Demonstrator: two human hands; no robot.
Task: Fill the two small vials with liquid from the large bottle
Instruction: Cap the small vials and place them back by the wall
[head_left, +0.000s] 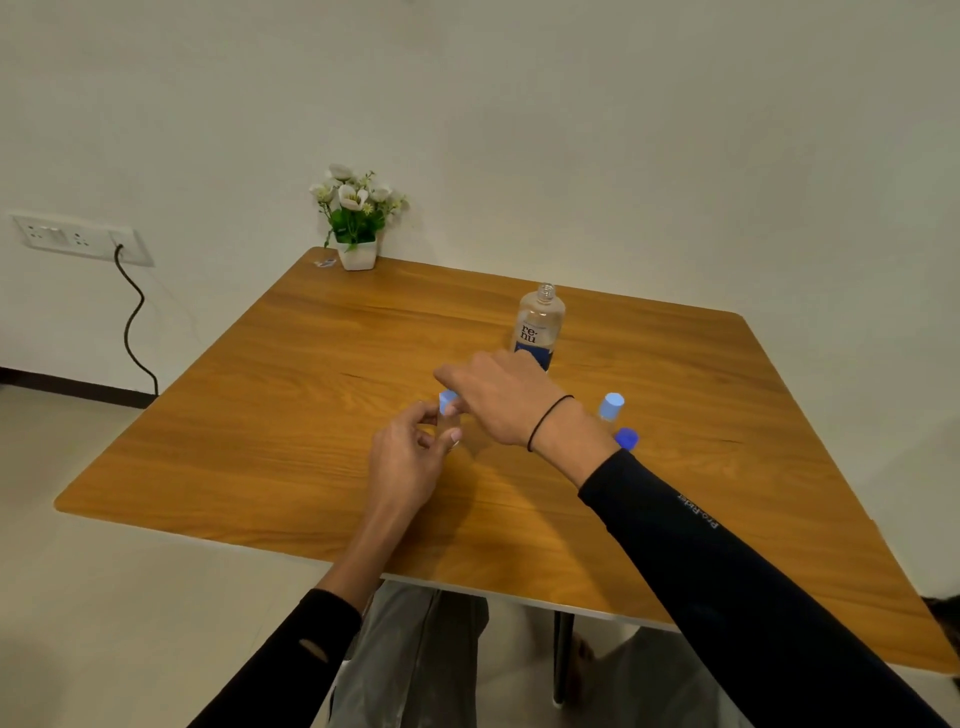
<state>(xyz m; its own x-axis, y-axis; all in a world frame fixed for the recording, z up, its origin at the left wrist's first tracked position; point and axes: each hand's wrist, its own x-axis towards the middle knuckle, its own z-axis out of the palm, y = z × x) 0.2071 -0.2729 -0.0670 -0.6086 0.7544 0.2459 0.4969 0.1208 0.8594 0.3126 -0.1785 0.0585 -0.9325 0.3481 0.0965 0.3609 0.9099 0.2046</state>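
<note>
A large clear bottle (540, 325) with a blue-and-white label stands uncapped in the middle of the wooden table (311, 364). Its dark blue cap (627, 438) lies on the table to the right, beside my right wrist. One small vial (610, 406) with a light blue cap stands just behind that cap. My left hand (410, 457) grips the body of the other small vial (447, 415), which is mostly hidden by fingers. My right hand (498, 400) reaches across from the right and pinches this vial's light blue cap (447, 401).
A white pot of white flowers (356, 218) stands at the table's far left corner with a small scrap beside it. A wall socket (78, 239) with a black cable sits at the left. My legs show under the near table edge.
</note>
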